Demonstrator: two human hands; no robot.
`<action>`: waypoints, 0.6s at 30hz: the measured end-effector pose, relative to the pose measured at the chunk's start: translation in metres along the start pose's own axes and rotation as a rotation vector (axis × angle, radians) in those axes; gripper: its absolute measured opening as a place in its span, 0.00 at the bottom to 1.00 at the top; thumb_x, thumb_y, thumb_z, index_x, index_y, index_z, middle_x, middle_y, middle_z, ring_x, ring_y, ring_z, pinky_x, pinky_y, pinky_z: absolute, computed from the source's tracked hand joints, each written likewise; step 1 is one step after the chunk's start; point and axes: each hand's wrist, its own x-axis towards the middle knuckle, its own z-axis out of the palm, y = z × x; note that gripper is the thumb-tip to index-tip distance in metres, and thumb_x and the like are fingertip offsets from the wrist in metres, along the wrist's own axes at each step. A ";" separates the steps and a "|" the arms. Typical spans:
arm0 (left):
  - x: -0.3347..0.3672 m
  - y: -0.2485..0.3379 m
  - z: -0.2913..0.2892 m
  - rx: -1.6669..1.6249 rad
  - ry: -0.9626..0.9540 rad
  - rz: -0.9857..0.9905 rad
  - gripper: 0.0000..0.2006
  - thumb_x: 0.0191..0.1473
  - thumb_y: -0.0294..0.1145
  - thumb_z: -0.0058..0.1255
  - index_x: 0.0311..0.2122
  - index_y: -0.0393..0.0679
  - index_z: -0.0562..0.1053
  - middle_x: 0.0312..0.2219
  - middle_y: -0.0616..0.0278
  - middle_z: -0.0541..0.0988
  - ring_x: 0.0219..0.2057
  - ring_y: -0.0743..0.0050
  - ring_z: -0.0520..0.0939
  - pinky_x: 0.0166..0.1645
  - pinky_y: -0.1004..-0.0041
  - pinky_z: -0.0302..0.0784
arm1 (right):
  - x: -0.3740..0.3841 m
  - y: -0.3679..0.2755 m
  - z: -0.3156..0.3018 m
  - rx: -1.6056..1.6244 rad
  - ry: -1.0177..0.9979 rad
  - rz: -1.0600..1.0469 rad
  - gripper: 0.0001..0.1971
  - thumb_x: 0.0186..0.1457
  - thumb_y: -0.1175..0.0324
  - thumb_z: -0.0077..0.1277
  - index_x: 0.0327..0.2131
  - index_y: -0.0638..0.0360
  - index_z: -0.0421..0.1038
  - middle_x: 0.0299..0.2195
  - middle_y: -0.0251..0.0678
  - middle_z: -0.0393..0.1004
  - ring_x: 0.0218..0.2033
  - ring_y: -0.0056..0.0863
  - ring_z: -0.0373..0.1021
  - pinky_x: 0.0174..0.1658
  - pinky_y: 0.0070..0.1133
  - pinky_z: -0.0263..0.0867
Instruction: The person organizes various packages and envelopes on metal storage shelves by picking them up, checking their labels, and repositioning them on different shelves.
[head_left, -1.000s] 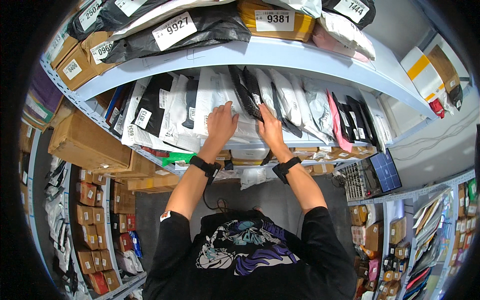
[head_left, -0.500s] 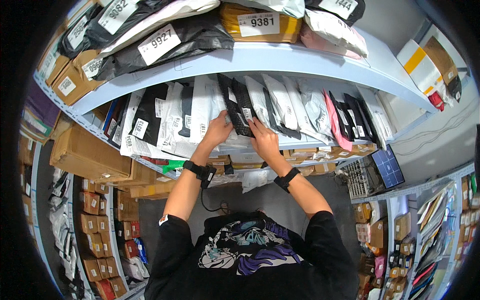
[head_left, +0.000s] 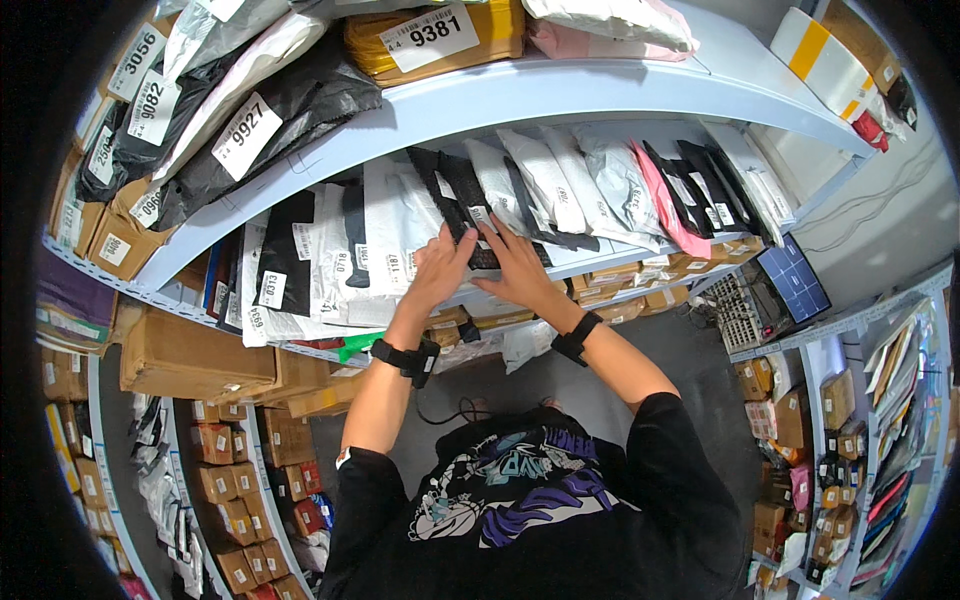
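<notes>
Both hands have drawn closer together since a second ago, meeting at the black patterned mailer (head_left: 455,200) standing in the middle shelf (head_left: 600,262) row. Her left hand (head_left: 440,268) lies open-fingered against the white mailer (head_left: 395,235) beside it; the right hand (head_left: 515,272) presses flat on the black one, fingers spread, gripping nothing. Upright white, grey and pink bags fill the pale blue shelving. Above, a yellow parcel (head_left: 440,35) and black bag (head_left: 270,110) carry white labels. Brown cartons (head_left: 190,355) sit lower left.
</notes>
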 end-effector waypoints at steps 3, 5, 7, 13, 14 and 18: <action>-0.001 0.010 0.005 -0.181 0.015 -0.072 0.33 0.61 0.56 0.25 0.56 0.32 0.56 0.47 0.36 0.70 0.51 0.43 0.67 0.56 0.61 0.50 | 0.006 0.003 0.006 0.011 0.058 0.029 0.46 0.36 0.58 0.65 0.60 0.53 0.53 0.61 0.47 0.52 0.48 0.48 0.64 0.51 0.35 0.59; -0.001 -0.010 0.014 -0.180 0.052 -0.140 0.36 0.61 0.57 0.24 0.58 0.29 0.53 0.51 0.36 0.67 0.56 0.44 0.63 0.60 0.63 0.45 | 0.006 0.007 0.008 0.047 0.031 0.036 0.45 0.36 0.57 0.65 0.60 0.52 0.55 0.62 0.44 0.52 0.53 0.44 0.62 0.52 0.32 0.58; -0.004 -0.018 0.014 -0.302 0.068 -0.150 0.37 0.61 0.57 0.24 0.59 0.28 0.52 0.53 0.35 0.65 0.60 0.48 0.58 0.62 0.63 0.42 | 0.005 0.002 0.005 0.095 0.041 0.054 0.44 0.36 0.60 0.64 0.60 0.50 0.56 0.62 0.42 0.53 0.51 0.44 0.64 0.51 0.31 0.59; 0.005 -0.026 0.019 -0.599 0.171 -0.072 0.28 0.60 0.43 0.27 0.57 0.30 0.57 0.55 0.35 0.62 0.61 0.48 0.56 0.62 0.62 0.48 | 0.008 -0.001 0.012 0.070 0.130 0.121 0.40 0.37 0.72 0.55 0.59 0.52 0.56 0.60 0.44 0.56 0.50 0.45 0.64 0.50 0.32 0.59; 0.010 -0.040 0.018 -0.579 0.199 -0.020 0.25 0.56 0.36 0.32 0.57 0.32 0.57 0.56 0.39 0.61 0.59 0.47 0.60 0.61 0.64 0.53 | 0.011 -0.001 0.014 0.072 0.139 0.120 0.40 0.37 0.72 0.55 0.59 0.52 0.56 0.60 0.44 0.56 0.50 0.45 0.64 0.50 0.32 0.59; 0.022 -0.031 0.019 -0.682 0.514 -0.318 0.31 0.51 0.26 0.45 0.59 0.35 0.50 0.56 0.45 0.59 0.52 0.54 0.66 0.58 0.67 0.59 | 0.016 0.008 0.017 0.117 0.264 0.097 0.40 0.35 0.77 0.52 0.59 0.58 0.54 0.57 0.49 0.59 0.48 0.50 0.64 0.51 0.37 0.60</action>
